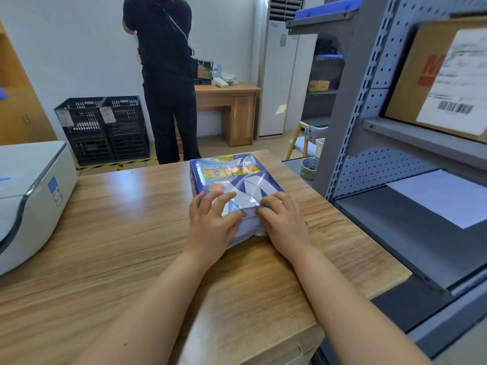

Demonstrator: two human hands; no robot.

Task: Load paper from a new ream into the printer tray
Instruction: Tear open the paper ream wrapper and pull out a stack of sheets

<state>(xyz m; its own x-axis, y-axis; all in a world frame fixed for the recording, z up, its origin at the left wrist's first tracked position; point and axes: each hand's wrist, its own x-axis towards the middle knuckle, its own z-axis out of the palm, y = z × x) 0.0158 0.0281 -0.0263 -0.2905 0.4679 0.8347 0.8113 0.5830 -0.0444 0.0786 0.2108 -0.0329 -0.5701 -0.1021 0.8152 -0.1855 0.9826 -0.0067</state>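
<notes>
A ream of copy paper (226, 175) in a blue wrapper with yellow lettering lies flat on the wooden table (118, 233), right of centre. My left hand (210, 219) and my right hand (282, 219) both rest on its near end, fingers on the wrapper's folded flap, thumbs nearly touching. The near end of the wrapper looks loosened, with white paper edges showing. A white and grey printer (29, 196) stands at the table's left edge, well apart from the ream; its tray is not visible.
A grey metal shelf unit (382, 127) stands close on the right, holding a cardboard box (434, 75), a white sheet (442, 196) and a tape roll (308, 168). A person in black (168, 80) stands beyond the table by black crates (105, 130) and a desk.
</notes>
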